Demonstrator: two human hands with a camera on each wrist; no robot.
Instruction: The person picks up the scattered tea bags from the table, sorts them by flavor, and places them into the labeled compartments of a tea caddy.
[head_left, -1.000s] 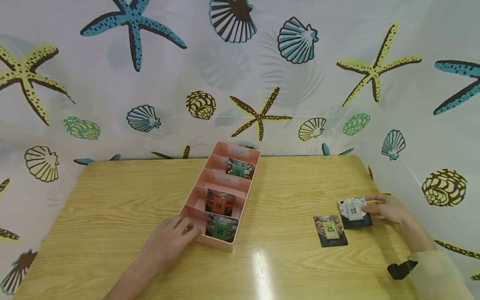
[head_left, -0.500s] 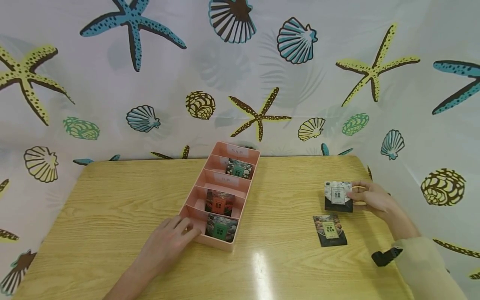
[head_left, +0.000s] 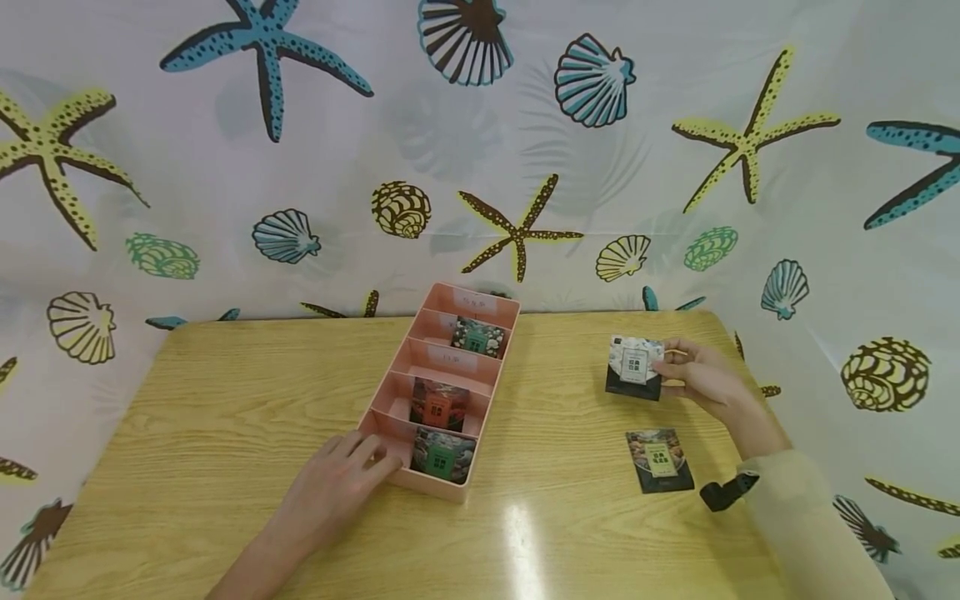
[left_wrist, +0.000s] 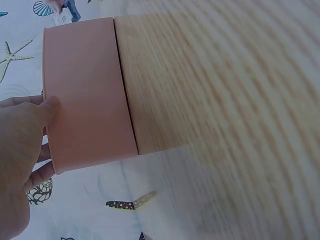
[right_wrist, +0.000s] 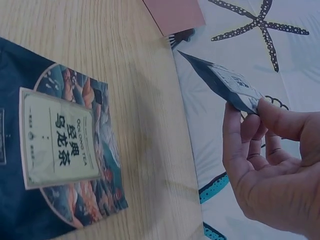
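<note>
In the head view my left hand [head_left: 337,477] holds the near left corner of a pink divided box [head_left: 442,381]. The left wrist view shows its thumb on the box's outer wall [left_wrist: 90,100], fingers behind the edge. My right hand [head_left: 703,377] pinches a white-and-black tea sachet [head_left: 633,368] by its right edge, raised over the table. In the right wrist view this sachet [right_wrist: 220,82] tilts between thumb and fingers. An oolong tea sachet [head_left: 660,461] lies flat on the table, nearer me than the right hand.
Inside the box stand a dark green sachet [head_left: 444,456] in the nearest compartment, a red sachet [head_left: 438,406] behind it, and a green-and-white sachet [head_left: 477,336] farther back. Labels mark some compartments. A patterned cloth [head_left: 450,150] hangs behind the wooden table [head_left: 247,400].
The right hand has carried the white-and-black tea sachet left and away from me, up off its place beside the oolong sachet. The left hand and the box have stayed put.
</note>
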